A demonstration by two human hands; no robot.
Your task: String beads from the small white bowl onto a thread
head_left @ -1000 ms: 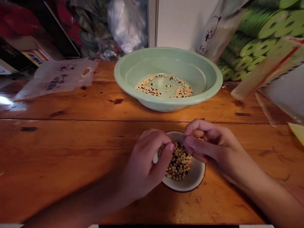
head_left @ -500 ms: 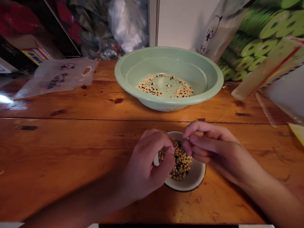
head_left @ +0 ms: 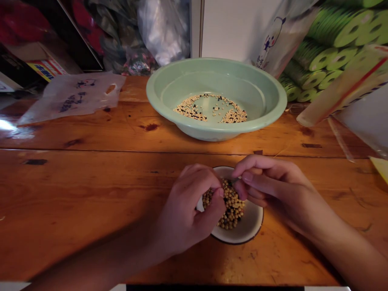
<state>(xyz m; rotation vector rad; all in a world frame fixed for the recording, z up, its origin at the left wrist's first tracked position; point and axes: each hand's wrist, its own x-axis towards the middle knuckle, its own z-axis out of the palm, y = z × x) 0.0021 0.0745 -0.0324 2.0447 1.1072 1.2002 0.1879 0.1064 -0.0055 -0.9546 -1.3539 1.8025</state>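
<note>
A white bowl with a dark rim (head_left: 253, 222) stands near the table's front edge, with tan and dark beads (head_left: 232, 208) heaped inside. Over its left side is my left hand (head_left: 197, 202), thumb and forefinger pinched together; what they grip is too small to name. My right hand (head_left: 269, 182) hovers above the bowl's right side, its thumb and fingertips closed on something tiny that I cannot make out. Behind both hands sits a wide green basin (head_left: 215, 131), with small pale and black beads (head_left: 189, 110) scattered on its bottom.
On the wooden table (head_left: 91, 194), a flattened plastic bag (head_left: 75, 95) lies at the back left. Stacked green rolls (head_left: 327, 60) and a clear bag with a red stripe (head_left: 348, 93) are at the right. Plastic bags (head_left: 163, 32) hang behind the basin.
A small pale bead that showed at my right fingertips is no longer visible there. Both hands have kept nearly the same place over the bowl.
</note>
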